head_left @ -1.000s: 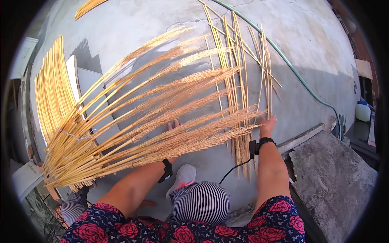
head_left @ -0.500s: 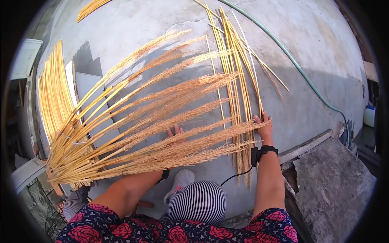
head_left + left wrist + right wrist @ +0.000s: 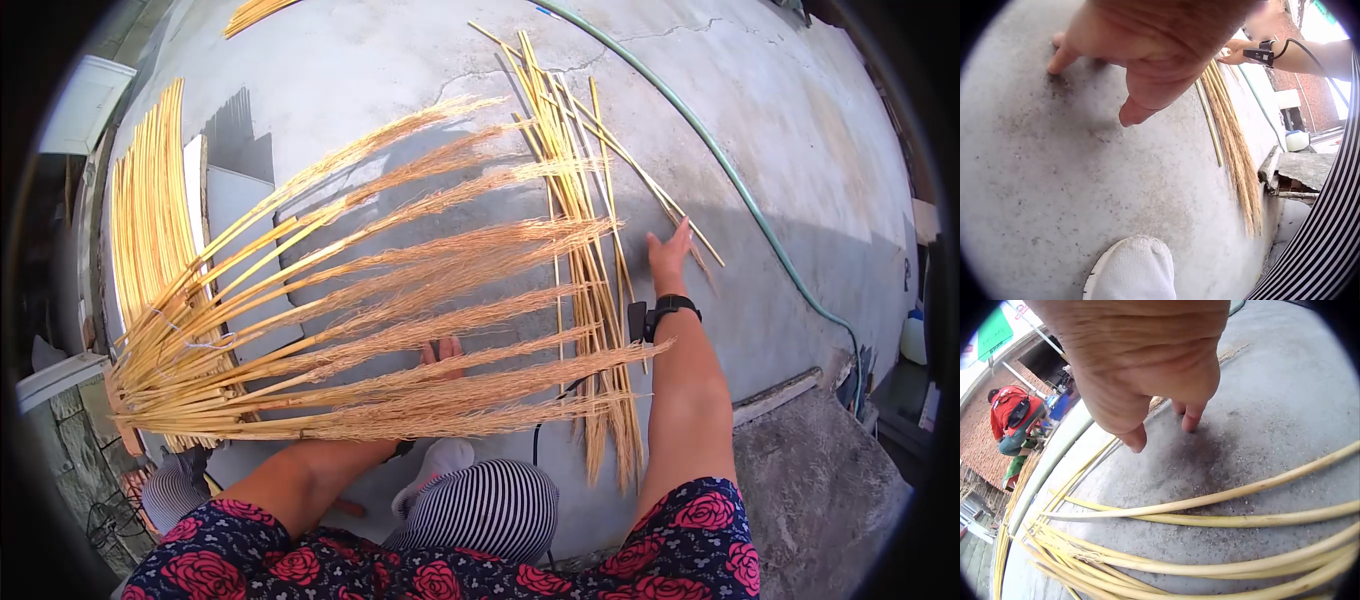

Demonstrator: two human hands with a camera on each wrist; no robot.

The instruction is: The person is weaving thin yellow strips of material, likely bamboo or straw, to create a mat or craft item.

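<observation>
- Container: one white plastic jug with a blue top, beyond the floor; contents cannot be told.
- Loose stalks, slender, yellow, some with tan feathery tufts: heaped on the grey concrete floor, largely between the hands.
- Fan of tan-plumed yellow stalks: tied near its base with pale string.
- Right hand: arm extended forward, fingers spread from thumb, beside an outlying yellow stalk.
- Left hand: partly behind the fan, fingers extended, thumb apart, low over the floor.
</observation>
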